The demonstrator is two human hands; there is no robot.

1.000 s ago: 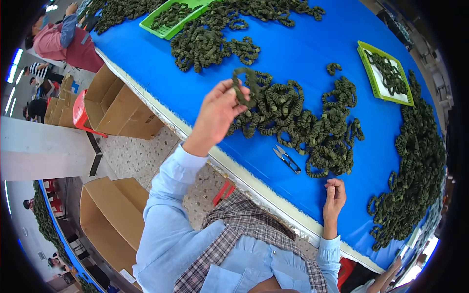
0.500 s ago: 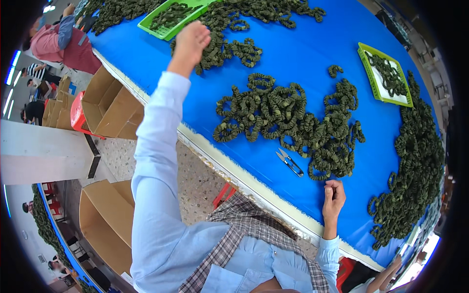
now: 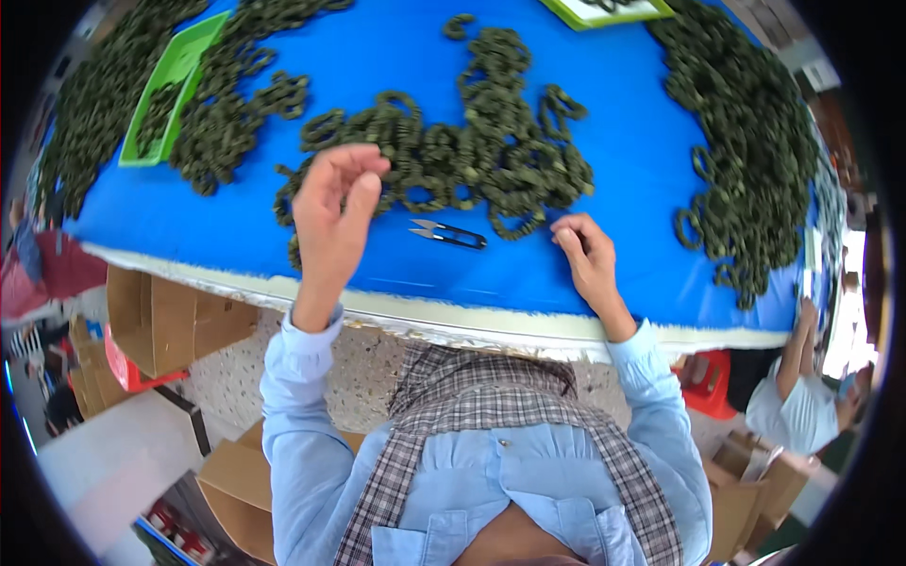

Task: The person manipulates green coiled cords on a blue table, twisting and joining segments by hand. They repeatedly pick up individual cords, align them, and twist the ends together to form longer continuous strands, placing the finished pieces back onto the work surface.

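Observation:
A pile of dark green scrunchies point(image 3: 510, 156) lies on the blue-covered table point(image 3: 396, 42) in front of me. My left hand point(image 3: 332, 212) hovers over the pile's left end, fingers apart and thumb raised, with nothing visible in it. My right hand point(image 3: 590, 262) is at the pile's near right corner, its fingers curled in toward the thumb. Whatever it may hold is hidden by the fingers. Between my hands, a pair of thread snips point(image 3: 451, 234) with a black handle lies on the cloth, blades pointing left.
A green tray point(image 3: 193, 57) holding some scrunchies stands at the far left among more heaps. Another green tray point(image 3: 623, 19) shows at the top edge. A large scrunchie heap point(image 3: 746, 141) covers the right side. Cardboard boxes point(image 3: 179, 316) stand below the table. A person point(image 3: 797, 406) sits at the right.
My left hand has come back from the far-left tray to the near pile. The view has turned left, so things appear shifted. The right hand stays curled by the pile.

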